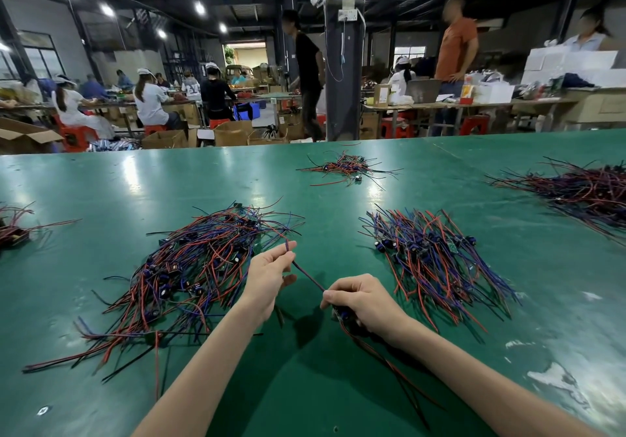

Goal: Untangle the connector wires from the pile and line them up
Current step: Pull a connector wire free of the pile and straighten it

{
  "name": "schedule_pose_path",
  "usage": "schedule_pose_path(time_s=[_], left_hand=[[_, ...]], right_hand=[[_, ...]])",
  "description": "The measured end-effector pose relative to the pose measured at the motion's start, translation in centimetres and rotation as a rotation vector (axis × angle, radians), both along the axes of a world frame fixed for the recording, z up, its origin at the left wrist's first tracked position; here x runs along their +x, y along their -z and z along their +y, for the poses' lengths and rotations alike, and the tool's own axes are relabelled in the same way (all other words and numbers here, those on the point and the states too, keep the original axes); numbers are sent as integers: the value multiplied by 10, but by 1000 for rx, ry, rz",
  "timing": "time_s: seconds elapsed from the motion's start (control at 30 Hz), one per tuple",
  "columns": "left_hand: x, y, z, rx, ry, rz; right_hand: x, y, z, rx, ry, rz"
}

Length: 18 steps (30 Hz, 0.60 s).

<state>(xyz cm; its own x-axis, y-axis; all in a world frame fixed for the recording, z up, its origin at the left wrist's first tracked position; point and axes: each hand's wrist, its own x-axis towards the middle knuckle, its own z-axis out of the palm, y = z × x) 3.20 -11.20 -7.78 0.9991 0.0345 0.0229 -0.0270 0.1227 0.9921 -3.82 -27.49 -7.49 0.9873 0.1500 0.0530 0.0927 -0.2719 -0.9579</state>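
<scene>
Both forearms reach in from the bottom edge over the green table [305,385]. Left hand [269,269] pinches 1 end of a wire [306,275] btwn thumb and fingertips, just beside the tangled pile [189,274]. Right hand [360,297] is curled round the wire's other end, w/ red and black leads trailing toward the camera. Wire runs straight btwn the 2 hands. To the right lies a neater bunch [437,260] (strands roughly parallel). Farther off: a small heap [349,167] center back, a big heap [582,189] far right, an edge heap [13,226] at left.
</scene>
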Motion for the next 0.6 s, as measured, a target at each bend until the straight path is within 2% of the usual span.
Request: schedule_pose_path(time_s=[0.47,0.6], left_hand=[[4,5,8,223,-116,-105],[2,5,8,449,-121,-209]], right_hand=[[0,-2,-2,-92,65,-48],[3,-4,-4,-154,167,-47]])
